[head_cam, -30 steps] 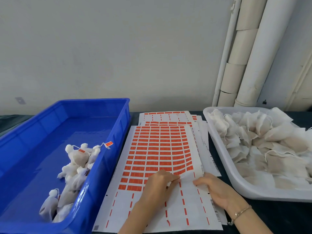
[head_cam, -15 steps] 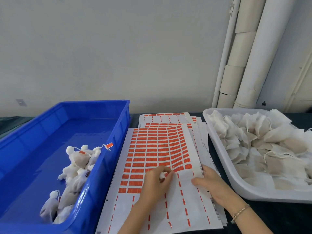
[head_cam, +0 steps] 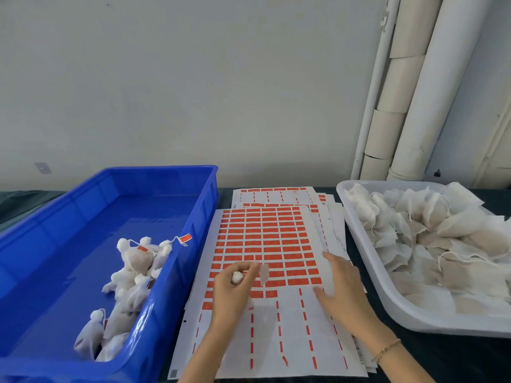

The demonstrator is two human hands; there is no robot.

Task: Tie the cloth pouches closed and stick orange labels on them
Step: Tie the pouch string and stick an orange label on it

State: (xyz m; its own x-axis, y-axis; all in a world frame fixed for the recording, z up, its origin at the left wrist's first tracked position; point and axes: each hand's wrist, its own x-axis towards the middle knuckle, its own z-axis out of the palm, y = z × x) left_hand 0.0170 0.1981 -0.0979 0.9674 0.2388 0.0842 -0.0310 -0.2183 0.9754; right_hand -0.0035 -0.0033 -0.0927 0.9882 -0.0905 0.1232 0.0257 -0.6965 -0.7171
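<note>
My left hand (head_cam: 233,290) is curled over the orange label sheet (head_cam: 265,233) and grips a small white cloth pouch (head_cam: 237,277); only its bunched top shows. A pale, blurred strip (head_cam: 264,273) sticks out beside its fingertips; I cannot tell whether it is a label. My right hand (head_cam: 341,284) rests flat on the sheet's right side, fingers straight, holding nothing. Tied pouches (head_cam: 132,275), some with orange labels on their strings, lie in the blue bin (head_cam: 83,214). Untied pouches (head_cam: 442,244) fill the white tray (head_cam: 356,239).
More label sheets (head_cam: 276,193) are stacked under and behind the top one. One labelled string (head_cam: 184,239) hangs over the blue bin's right rim. A wall and white pipes (head_cam: 409,106) stand behind the dark table (head_cam: 442,355).
My left hand drew back to the left from the spot where both hands pinched at the sheet, and the pale strip came with it. My right hand slid right and flattened.
</note>
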